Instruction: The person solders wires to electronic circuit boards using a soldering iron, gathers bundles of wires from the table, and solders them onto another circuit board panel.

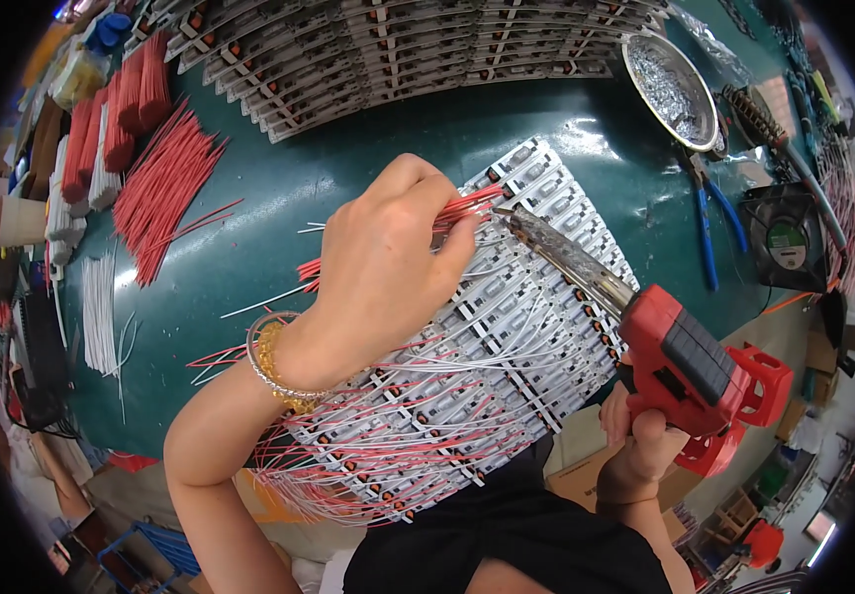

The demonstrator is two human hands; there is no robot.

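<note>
My left hand (384, 252), with bracelets at the wrist, is closed round a small bunch of red wires (469, 204). Their ends point right, over the far part of a panel of small grey-white circuit modules (571, 233). A red and black soldering gun (680, 358) is gripped in my right hand (650, 444), partly hidden behind its handle. The gun's metal tip (515, 222) is close to the wire ends; I cannot tell whether they touch. White and red wires (427, 426) trail from the nearer rows of the panel.
At the left lie piles of red wires (165, 188) and white wires (99, 315). More module panels (398, 59) stand at the back. To the right are a metal bowl (635, 61) of small silvery bits, blue-handled pliers (708, 233), a black fan (789, 238) and a soldering iron (813, 188).
</note>
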